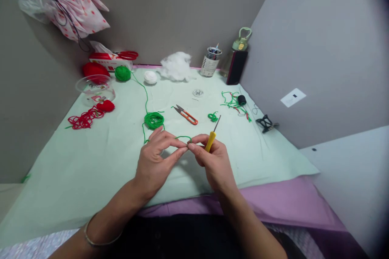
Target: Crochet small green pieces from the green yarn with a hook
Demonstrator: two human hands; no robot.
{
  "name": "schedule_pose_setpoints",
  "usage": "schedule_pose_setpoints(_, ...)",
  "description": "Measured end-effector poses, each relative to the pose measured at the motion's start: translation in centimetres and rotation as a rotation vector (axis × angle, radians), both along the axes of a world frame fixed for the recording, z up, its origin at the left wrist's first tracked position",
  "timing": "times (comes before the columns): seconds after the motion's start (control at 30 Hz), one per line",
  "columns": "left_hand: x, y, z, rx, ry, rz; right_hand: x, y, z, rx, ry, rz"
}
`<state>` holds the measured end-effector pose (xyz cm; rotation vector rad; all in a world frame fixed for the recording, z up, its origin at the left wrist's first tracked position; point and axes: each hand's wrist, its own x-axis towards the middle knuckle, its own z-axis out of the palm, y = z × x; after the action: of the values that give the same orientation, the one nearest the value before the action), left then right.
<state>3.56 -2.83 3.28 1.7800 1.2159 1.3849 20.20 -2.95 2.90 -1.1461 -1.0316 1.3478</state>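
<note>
My left hand [159, 156] and my right hand [212, 156] meet fingertip to fingertip over the table, both pinching the green yarn [183, 137]. A short arc of that yarn rises between them; its very end is hidden by the fingers. Tucked in my right hand is a crochet hook with a yellow handle [210, 141], its metal shaft pointing up and to the right. Just beyond my left hand lies a loose coil of green yarn [154, 120], from which a strand leads back to a green yarn ball [122, 73]. Orange thread snips [186, 115] rest beyond the hands.
A small green crocheted piece [213, 117] and yarn scraps [235, 103] lie right. Red yarn [83, 119] and a clear plastic tub [96, 89] are left. White stuffing [176, 66], a pen jar [210, 62], a phone [237, 67] and a bottle [241, 42] line the back.
</note>
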Motion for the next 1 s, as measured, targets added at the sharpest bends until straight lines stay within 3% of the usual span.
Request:
schedule_pose_setpoints(0.13,0.0,-0.1,0.2,-0.079,-0.022,-0.017,0.0,0.1,-0.1,-0.077,0.041,0.038)
schedule_pose_setpoints(0.23,-0.2,-0.1,0.1,-0.264,-0.106,-0.083,0.4,0.2,0.0,-0.062,0.058,0.053)
schedule_pose_setpoints(0.33,-0.3,-0.1,-0.1,-0.454,-0.282,-0.153,1.4,0.3,0.4,0.062,-0.002,0.051)
schedule_pose_setpoints(0.47,-0.1,-0.1,-0.2,-0.597,-0.529,-0.120,2.8,0.0,0.8,0.207,-0.202,0.005)
schedule_pose_setpoints(0.7,0.4,-0.2,0.1,-0.634,-0.614,-0.105,2.4,-1.7,1.5,0.447,-0.185,-0.089)
schedule_pose_setpoints(1.0,0.8,-0.5,0.1,-0.620,-0.637,-0.123,0.9,-2.7,1.5,0.892,-0.720,-0.103)
